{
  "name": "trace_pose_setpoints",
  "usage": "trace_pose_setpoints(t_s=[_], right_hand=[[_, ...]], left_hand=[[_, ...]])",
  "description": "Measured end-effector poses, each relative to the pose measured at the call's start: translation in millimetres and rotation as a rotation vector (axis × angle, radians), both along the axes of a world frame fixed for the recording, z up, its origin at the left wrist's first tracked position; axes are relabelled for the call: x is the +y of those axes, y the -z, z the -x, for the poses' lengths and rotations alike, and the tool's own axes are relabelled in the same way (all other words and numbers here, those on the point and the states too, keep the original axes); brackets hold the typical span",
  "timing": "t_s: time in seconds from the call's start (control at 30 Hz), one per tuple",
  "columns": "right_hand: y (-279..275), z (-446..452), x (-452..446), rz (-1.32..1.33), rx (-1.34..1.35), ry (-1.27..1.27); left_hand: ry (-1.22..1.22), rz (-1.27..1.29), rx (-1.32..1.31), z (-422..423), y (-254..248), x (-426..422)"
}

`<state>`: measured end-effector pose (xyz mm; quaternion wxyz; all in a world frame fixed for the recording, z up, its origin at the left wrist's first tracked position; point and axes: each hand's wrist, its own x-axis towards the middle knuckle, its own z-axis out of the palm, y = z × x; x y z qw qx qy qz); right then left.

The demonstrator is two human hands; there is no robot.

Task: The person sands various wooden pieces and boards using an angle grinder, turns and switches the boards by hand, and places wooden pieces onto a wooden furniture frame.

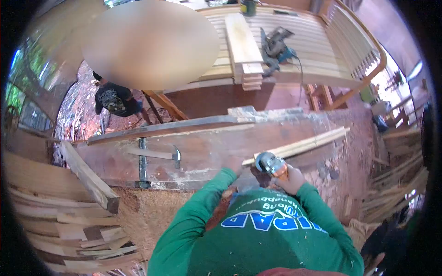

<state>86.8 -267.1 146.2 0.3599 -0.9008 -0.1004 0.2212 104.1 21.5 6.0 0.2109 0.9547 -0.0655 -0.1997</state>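
Note:
My right hand (pixel 293 180) is closed around an angle grinder (pixel 276 168) with an orange body and a silver head. The grinder's round front sits close to the near end of some pale wooden strips (pixel 306 143), which lie side by side and slant across the workbench (pixel 207 145). My left hand (pixel 233 163) is at the left end of these strips. It is smeared by motion, so its fingers do not show clearly. Whether it grips a strip or only rests beside it I cannot make out.
A hammer (pixel 159 153) lies on the bench across a metal bar clamp (pixel 143 161). Thick timber (pixel 90 177) and stacked boards (pixel 60 230) stand at left. Beyond the bench, a slatted wooden piece (pixel 317 50) carries planks (pixel 242 39) and a corded power saw (pixel 277 48). A person (pixel 115 99) is behind.

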Motion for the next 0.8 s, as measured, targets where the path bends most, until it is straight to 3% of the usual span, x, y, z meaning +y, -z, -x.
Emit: trace_pose_setpoints(t_s=[0.03, 0.07, 0.13, 0.17, 0.2, 0.27, 0.33, 0.53, 0.67, 0.7, 0.8], right_hand=[[-3.4, -0.7, 5.2, 0.023, 0.007, -0.003], [-12.7, -1.6, 10.4, 0.066, 0.026, 0.025], [-16.8, -3.8, 13.3, 0.138, 0.096, 0.039], [-25.0, -7.2, 14.9, 0.122, 0.102, 0.023], [-8.8, -7.0, 6.0, 0.087, 0.089, 0.027], [-14.7, -8.1, 0.1, 0.179, 0.071, 0.079], [-12.4, -15.1, -12.0, 0.221, 0.087, 0.102], [-8.1, -41.7, -78.2, 0.214, 0.038, 0.242], [19.5, -66.4, -152.1, 0.099, 0.035, 0.304], [15.9, -75.9, -169.0, 0.213, 0.098, 0.326], [39.5, -97.8, -233.5, 0.192, 0.147, 0.411]], left_hand=[[0.012, -0.056, -0.027, 0.4, -5.3, -1.3], [-0.069, 0.007, -0.121, 2.2, 56.6, 3.4], [-0.156, 0.048, 0.059, -0.8, 63.3, 3.0], [-0.083, 0.092, 0.055, -1.2, 18.7, 2.1], [-0.051, 0.205, -0.070, 1.6, 46.4, 3.6], [-0.074, 0.066, -0.089, 3.3, 31.1, 2.2], [-0.051, 0.188, -0.160, 5.9, 24.4, 4.5], [-0.088, -0.006, -0.148, 6.1, 18.0, -1.0], [-0.121, -0.018, -0.183, 7.9, 2.0, -10.6], [-0.139, 0.008, -0.196, 10.4, 7.9, -10.4], [-0.191, 0.060, -0.235, 15.1, 21.7, -6.0]])
